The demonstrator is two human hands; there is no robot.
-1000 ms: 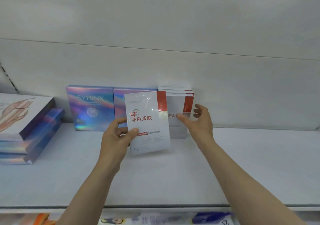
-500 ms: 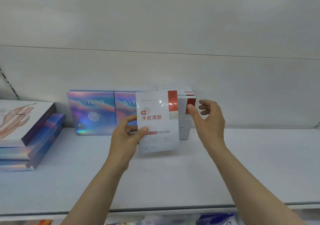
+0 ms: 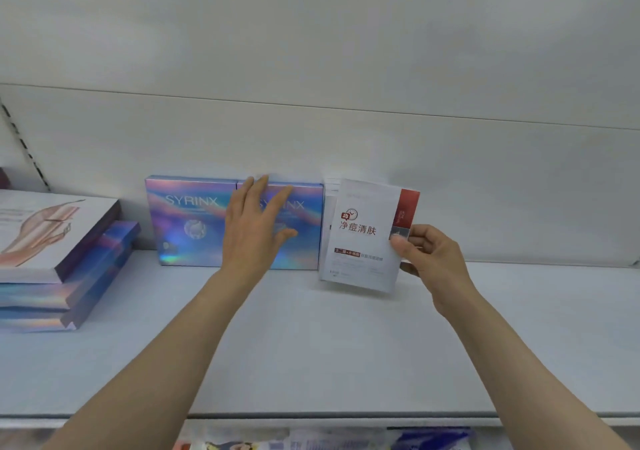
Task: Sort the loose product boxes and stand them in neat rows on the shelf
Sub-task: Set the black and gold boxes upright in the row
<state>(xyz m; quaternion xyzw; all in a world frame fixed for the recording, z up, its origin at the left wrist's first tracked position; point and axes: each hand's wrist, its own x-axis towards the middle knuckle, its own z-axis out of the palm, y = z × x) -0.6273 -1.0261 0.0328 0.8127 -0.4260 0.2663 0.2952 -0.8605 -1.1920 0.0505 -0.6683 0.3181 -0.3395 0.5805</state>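
- A shop display, seen from the head camera.
- A long white retail shelf (image 3: 346,345) runs across a plain white back panel, with a slotted upright rail (image 3: 20,141) at the far left.
- Identical holographic boxes printed "SYRINX" (image 3: 187,221) stand side by side facing out; more lie stacked at left (image 3: 69,287).
- Packaged goods (image 3: 329,441) show on a lower shelf.

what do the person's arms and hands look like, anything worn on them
Both forearms are bare as far as the frame shows: no sleeves, no gloves. The left hand and the right hand carry no visible rings, and neither wrist shows a watch or bracelet. Fingernails look short and unpainted, though the picture is too soft to be sure.
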